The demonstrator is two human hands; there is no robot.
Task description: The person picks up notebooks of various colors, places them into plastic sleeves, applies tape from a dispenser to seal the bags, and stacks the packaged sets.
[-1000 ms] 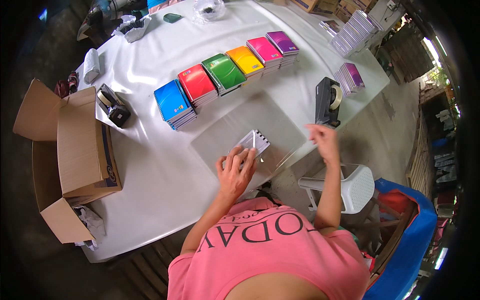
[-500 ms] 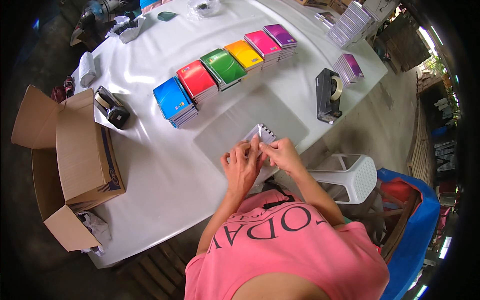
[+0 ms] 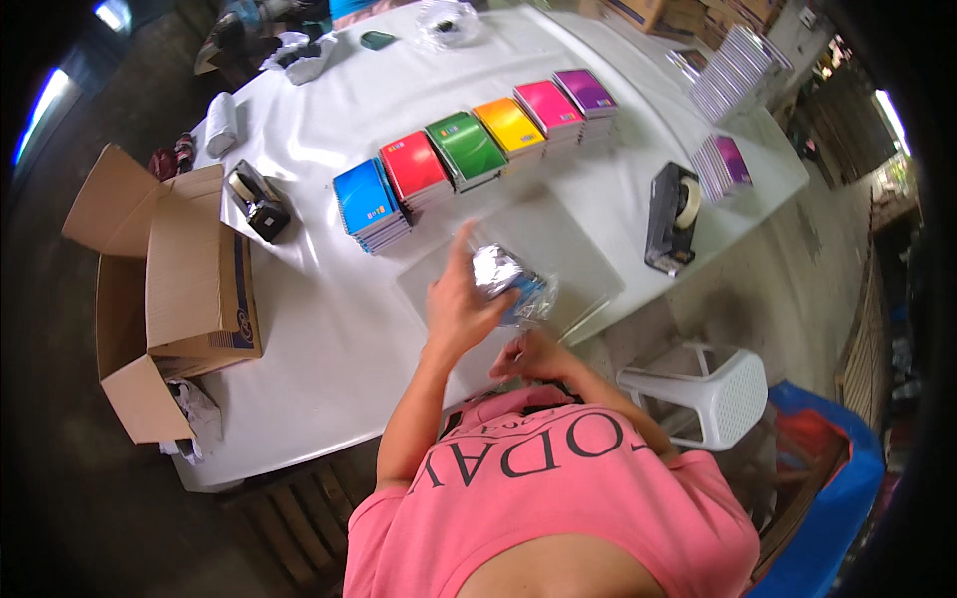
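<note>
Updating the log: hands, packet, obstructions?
Left hand at clear plastic packet, blue showing through. Right hand blurred, grip unclear. Black tape dispenser right of packet.

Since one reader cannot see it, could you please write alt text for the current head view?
A person's left hand is at a shiny, plastic-wrapped blue bundle over a translucent mat, the right hand nearer the body. Beyond, six coloured notebook stacks stand in a row.

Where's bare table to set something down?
Widest: white table between open carton and translucent mat. Another: behind the notebook row, short of the clear plastic bag. Crowded: the mat's middle, with left hand and wrapped packet over it, right hand by its near edge.
</note>
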